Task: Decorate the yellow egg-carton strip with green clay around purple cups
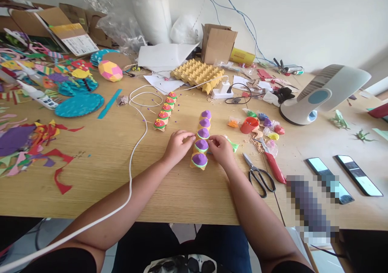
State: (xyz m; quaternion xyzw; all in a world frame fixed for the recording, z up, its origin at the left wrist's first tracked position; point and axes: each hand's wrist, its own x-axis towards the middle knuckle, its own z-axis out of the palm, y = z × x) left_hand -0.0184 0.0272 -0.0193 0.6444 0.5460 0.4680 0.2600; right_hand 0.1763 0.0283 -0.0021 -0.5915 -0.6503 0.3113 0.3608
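A strip of egg carton cups (195,163) stands in front of me, each cup topped with a pointed purple clay cap (199,159). Thin light green clay bands ring the nearest cups. At the left of the third cup, my left hand (178,147) has thumb and forefinger pinched at a thin light green clay strand (202,138). My right hand (223,150) pinches at the strand's other side, fingertips partly hidden. Further left lies a second carton strip (159,124) with red and green clay tops.
Black-handled scissors (257,175) and a red-handled knife (274,166) lie right of my right hand, near bagged clay (266,120) and a red cup (249,124). Behind are a yellow egg tray (197,73) and power strip (222,92). A white cable (131,168) crosses my left arm.
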